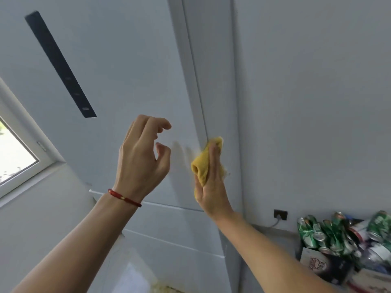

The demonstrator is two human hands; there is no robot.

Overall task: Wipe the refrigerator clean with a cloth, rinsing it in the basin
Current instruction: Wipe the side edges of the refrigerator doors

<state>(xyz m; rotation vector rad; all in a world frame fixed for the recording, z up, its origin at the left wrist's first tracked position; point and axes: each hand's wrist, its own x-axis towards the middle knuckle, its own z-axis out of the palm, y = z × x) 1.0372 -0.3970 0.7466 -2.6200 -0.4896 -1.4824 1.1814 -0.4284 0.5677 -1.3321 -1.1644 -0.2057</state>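
pressing cloth [204, 166] against refrigerator [127, 60] edge

cloth [204, 166] on refrigerator [127, 60] | cans [338, 233] lower right | window [17, 153] left

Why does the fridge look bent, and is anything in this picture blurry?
Head view: the wide-angle lens bows the refrigerator's straight edges; the window at left is blown out by daylight; the yellow cloth under the right hand is slightly motion-smeared; the left hand looks sharp.
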